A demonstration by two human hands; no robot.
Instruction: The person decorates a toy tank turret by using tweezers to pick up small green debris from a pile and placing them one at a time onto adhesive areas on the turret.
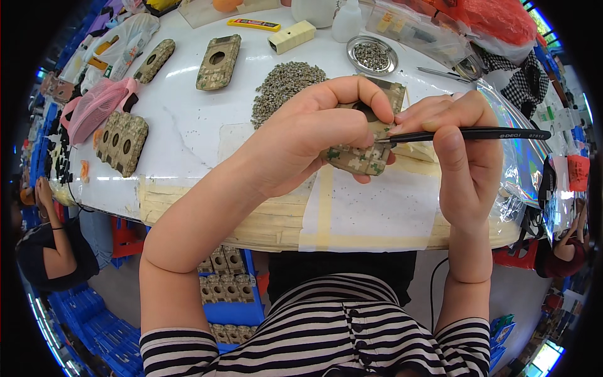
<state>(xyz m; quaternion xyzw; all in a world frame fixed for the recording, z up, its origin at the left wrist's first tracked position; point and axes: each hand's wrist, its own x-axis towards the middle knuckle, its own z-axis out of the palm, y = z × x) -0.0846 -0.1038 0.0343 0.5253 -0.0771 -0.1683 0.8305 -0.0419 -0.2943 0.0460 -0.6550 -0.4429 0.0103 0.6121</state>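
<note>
My left hand (pixel 301 135) is wrapped round a camouflage toy tank hull (pixel 358 160) with a round hole in its top, holding it tilted above the table. Long black tweezers (pixel 465 134) are pinched in my right hand (pixel 468 147), and their tip touches the hull's edge beside my left thumb. Anything between the tips is too small to make out. Just beyond my left hand lies a pile of small grey-brown parts (pixel 282 88). A round metal dish (pixel 394 66) behind the hull holds more small parts.
More camouflage hulls (pixel 218 61) stand at the back left. A white paper (pixel 370 210) is taped to the front edge. A yellow cutter (pixel 254 24), a cream block (pixel 292 38) and a white bottle (pixel 347 22) are at the back. Below the table is a blue crate (pixel 232 311) with hulls.
</note>
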